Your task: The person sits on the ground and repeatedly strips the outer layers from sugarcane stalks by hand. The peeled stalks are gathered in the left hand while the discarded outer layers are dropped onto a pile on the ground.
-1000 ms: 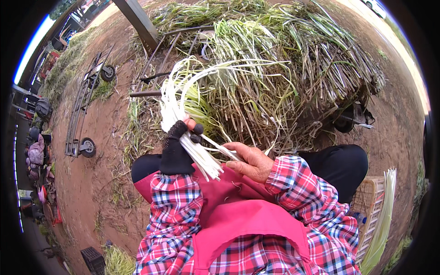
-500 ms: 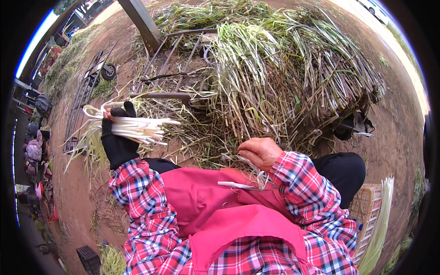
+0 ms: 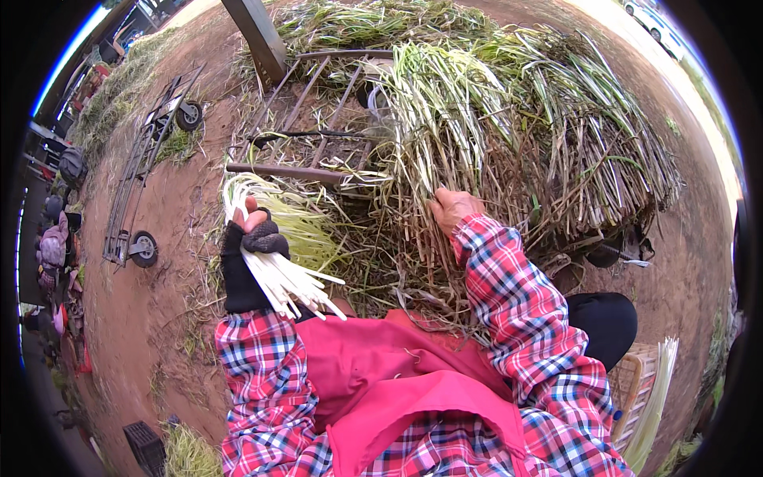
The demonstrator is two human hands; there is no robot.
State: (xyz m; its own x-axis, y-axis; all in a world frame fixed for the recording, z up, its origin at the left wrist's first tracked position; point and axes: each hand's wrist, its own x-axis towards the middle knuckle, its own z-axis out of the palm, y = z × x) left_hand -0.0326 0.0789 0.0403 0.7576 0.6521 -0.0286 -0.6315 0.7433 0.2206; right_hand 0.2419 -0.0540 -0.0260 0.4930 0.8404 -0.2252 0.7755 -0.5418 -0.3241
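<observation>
My left hand point(image 3: 258, 232), in a black fingerless glove, is closed around a bunch of peeled white stalks point(image 3: 290, 282). Their bare ends point toward my lap, and the pale yellow-green leaves point(image 3: 306, 230) trail over and beyond the hand. Ahead, a large heap of uncleaned long-leaved stalks point(image 3: 445, 111) lies with brown, dirty ends toward me. My bare right hand point(image 3: 457, 210) is at the near edge of that heap, fingers bent and pressed together on the stalks; its fingertips are partly hidden.
A metal cart frame point(image 3: 318, 168) lies beside the heap, near a post point(image 3: 258, 40). Further left is a wheeled trolley point(image 3: 143, 171). A basket point(image 3: 636, 374) with a pale leafy bundle point(image 3: 656, 405) is at my right; a dark crate point(image 3: 147, 447) stands lower left.
My right hand has moved from above my lap forward to the heap; the pale peelings near it have left my lap. My left hand has tilted the white bunch, its ends now pointing down toward my lap.
</observation>
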